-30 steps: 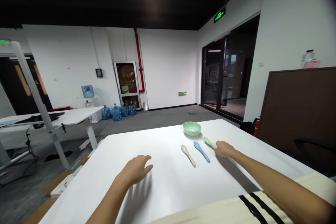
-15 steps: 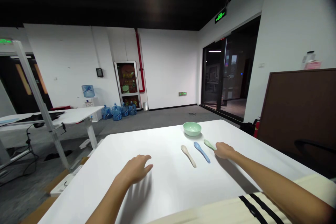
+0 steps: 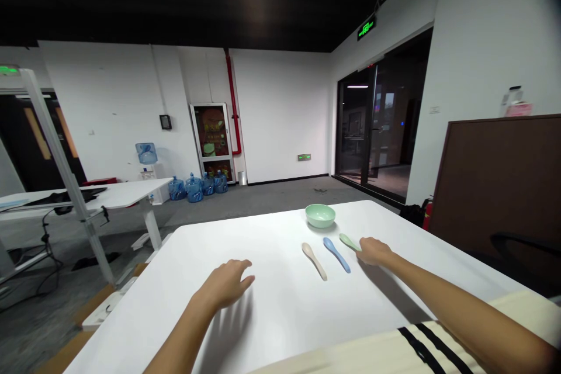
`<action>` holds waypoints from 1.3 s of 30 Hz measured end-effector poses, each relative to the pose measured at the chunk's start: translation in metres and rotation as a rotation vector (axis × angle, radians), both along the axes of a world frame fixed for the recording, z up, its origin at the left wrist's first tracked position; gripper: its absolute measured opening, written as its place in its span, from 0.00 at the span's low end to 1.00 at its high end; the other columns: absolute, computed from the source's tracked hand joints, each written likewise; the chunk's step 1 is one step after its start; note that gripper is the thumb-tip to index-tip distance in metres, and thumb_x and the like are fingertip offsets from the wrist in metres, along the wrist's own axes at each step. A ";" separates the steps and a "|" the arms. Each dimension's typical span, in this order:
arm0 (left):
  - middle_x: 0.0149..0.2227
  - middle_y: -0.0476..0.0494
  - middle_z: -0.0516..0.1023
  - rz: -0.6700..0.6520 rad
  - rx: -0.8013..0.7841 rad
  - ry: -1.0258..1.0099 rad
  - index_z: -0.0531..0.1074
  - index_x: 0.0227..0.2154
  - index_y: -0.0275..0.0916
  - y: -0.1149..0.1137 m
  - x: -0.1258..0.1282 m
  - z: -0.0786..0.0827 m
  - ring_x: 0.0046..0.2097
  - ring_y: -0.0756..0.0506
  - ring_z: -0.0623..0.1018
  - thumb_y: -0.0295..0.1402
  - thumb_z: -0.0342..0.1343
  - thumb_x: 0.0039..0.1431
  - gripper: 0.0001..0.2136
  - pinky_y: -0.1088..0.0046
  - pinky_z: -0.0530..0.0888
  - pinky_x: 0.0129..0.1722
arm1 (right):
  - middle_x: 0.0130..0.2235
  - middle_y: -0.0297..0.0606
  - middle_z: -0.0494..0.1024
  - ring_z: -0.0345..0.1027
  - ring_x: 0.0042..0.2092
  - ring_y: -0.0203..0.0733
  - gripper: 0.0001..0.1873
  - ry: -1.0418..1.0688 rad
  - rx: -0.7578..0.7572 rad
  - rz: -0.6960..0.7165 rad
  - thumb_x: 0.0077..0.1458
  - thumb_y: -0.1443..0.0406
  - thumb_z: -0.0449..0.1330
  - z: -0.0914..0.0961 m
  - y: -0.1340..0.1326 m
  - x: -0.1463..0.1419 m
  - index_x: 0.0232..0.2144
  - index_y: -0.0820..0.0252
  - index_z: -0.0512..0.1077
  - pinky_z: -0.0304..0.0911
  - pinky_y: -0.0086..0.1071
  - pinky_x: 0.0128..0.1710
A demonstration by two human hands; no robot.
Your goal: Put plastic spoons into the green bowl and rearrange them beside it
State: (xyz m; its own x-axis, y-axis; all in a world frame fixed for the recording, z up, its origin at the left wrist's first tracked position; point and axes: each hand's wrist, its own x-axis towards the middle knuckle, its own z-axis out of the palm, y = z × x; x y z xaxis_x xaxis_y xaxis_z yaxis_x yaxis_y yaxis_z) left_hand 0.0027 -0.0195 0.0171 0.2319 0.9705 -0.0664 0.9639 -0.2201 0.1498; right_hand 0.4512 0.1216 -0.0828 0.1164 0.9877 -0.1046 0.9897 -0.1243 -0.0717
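Observation:
My right hand (image 3: 374, 251) is closed on the handle end of a light green spoon (image 3: 348, 241), whose bowl end points away from me to the left. Beside it lies a blue spoon (image 3: 336, 255), and left of that a beige spoon (image 3: 314, 260); both rest on the white table (image 3: 272, 304). A green bowl (image 3: 320, 216) stands upright behind the spoons, near the table's far edge. Over the left part of the table hovers my left hand (image 3: 227, 284), thumb and fingers apart, holding nothing; its shadow falls below it.
A brown panel (image 3: 504, 198) rises to the right of the table. Another white table (image 3: 135, 191) with a metal post (image 3: 59, 146) stands at the left. Several blue water bottles (image 3: 194, 188) are on the floor by the far wall. Glass doors (image 3: 381, 123) are at the back right.

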 end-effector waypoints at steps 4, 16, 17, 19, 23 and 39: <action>0.57 0.37 0.73 0.004 -0.002 -0.002 0.68 0.58 0.41 0.001 0.000 -0.001 0.56 0.36 0.73 0.48 0.43 0.61 0.27 0.58 0.69 0.53 | 0.45 0.53 0.77 0.73 0.44 0.53 0.16 -0.033 0.030 0.013 0.55 0.58 0.55 0.011 -0.003 -0.005 0.38 0.64 0.74 0.62 0.37 0.36; 0.57 0.38 0.74 0.007 0.001 -0.004 0.68 0.58 0.42 0.004 -0.002 -0.004 0.57 0.36 0.73 0.48 0.44 0.61 0.26 0.60 0.69 0.53 | 0.45 0.52 0.77 0.72 0.46 0.54 0.29 0.027 0.298 0.138 0.60 0.47 0.46 0.076 -0.036 -0.067 0.48 0.61 0.70 0.60 0.38 0.39; 0.57 0.38 0.74 0.008 0.002 -0.006 0.68 0.58 0.43 0.003 -0.002 -0.004 0.57 0.36 0.73 0.48 0.44 0.61 0.26 0.60 0.69 0.53 | 0.46 0.51 0.76 0.71 0.47 0.55 0.29 0.037 0.298 0.157 0.59 0.46 0.46 0.077 -0.040 -0.069 0.50 0.61 0.69 0.60 0.39 0.39; 0.56 0.39 0.74 0.008 0.007 -0.012 0.68 0.57 0.43 0.003 -0.002 -0.003 0.57 0.36 0.73 0.48 0.44 0.61 0.26 0.60 0.69 0.53 | 0.49 0.50 0.75 0.71 0.48 0.55 0.30 0.060 0.286 0.203 0.59 0.46 0.46 0.077 -0.047 -0.073 0.52 0.60 0.68 0.61 0.39 0.40; 0.56 0.38 0.74 0.002 0.005 -0.005 0.68 0.58 0.42 0.002 -0.001 -0.003 0.57 0.36 0.72 0.48 0.43 0.61 0.26 0.60 0.69 0.52 | 0.57 0.49 0.71 0.70 0.51 0.53 0.30 0.097 0.266 0.301 0.60 0.46 0.46 0.070 -0.062 -0.076 0.55 0.57 0.65 0.61 0.38 0.43; 0.55 0.39 0.75 -0.003 0.008 -0.003 0.68 0.57 0.44 0.006 -0.001 -0.006 0.56 0.36 0.73 0.49 0.44 0.61 0.26 0.60 0.69 0.52 | 0.61 0.48 0.67 0.61 0.60 0.56 0.32 0.176 0.263 0.311 0.60 0.47 0.47 0.052 -0.065 -0.066 0.60 0.56 0.61 0.58 0.41 0.53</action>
State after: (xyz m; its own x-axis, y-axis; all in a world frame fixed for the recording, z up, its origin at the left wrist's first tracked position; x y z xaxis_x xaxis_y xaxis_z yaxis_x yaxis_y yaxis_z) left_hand 0.0014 -0.0136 0.0112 0.2353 0.9702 -0.0584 0.9627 -0.2245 0.1510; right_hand 0.3853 0.0561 -0.0312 -0.1881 0.9685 0.1629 0.9470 0.2228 -0.2314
